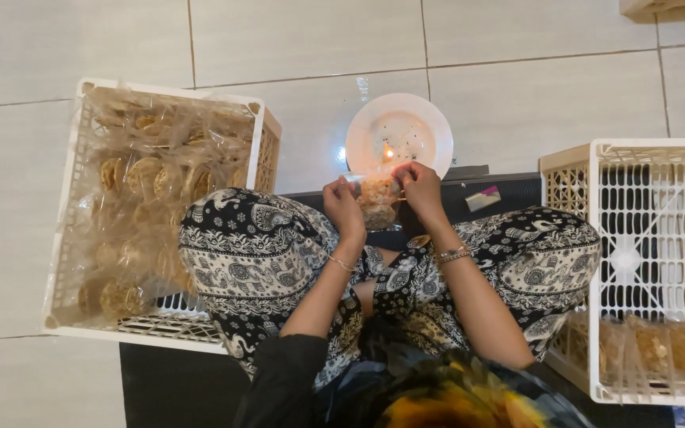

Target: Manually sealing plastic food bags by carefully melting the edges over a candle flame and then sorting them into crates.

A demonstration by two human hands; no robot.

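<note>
Above the tiled floor (517, 95), both hands' fingers (341, 194) pinch a snack bag (378, 202) closed.

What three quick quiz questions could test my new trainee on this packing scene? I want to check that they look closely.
1. True or false: both hands, the left hand and the right hand, hold the small clear bag of snacks.
2. What stands on the white plate just beyond the hands?
A. a small lit flame
B. a cup
C. a spoon
3. Which holds more filled bags, the left crate or the right crate?

Key: 1 true; 2 A, a flame glows there; 3 the left crate.
</note>
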